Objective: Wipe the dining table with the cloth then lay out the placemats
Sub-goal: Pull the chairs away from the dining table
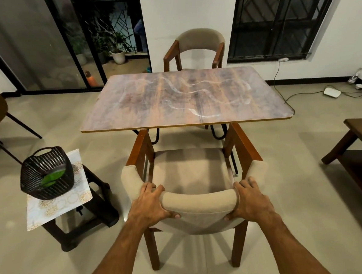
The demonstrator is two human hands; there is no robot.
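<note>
Bare forearms (112, 265), left hand (148, 206), right hand (251, 200).

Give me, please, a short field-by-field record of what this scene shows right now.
Left grip: curled round the near chair's backrest, left end
Right grip: curled round the same backrest, right end
Near chair: at the table's near edge, seat facing it
Dining table: pale curved streaks across the top; no placemats laid
Far chair: behind the table's far edge
Basket: black, on a patterned sheet atop a stool, left of the near chair
Basket contents: something green; cannot tell what
</note>
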